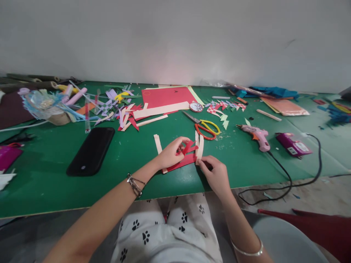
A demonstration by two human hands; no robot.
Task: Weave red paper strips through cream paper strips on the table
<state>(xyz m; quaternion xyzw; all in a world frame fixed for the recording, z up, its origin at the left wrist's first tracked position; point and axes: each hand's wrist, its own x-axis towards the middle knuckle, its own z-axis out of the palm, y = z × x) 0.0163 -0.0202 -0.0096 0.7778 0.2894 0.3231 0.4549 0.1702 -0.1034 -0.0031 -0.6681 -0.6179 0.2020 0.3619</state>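
Near the front edge of the green table, red paper strips (188,159) lie across pale cream paper strips (201,145). My left hand (174,151) is closed with its fingertips pinching a red strip, lifted a little at its end. The thumb and fingers of my right hand (215,171) pinch the lower end of the cream strips on the right side. Another cream strip (158,143) sticks out beyond my left hand, partly hidden by it. Just past the strips rest scissors (204,128) with one yellow and one orange-red handle.
A black phone-like slab (91,151) lies left on the green table (128,193). A pink glue gun (257,136), its cable and a purple power block (293,144) are right. Red paper sheets (167,95), woven scraps (105,106) and a small round tin (196,106) sit behind.
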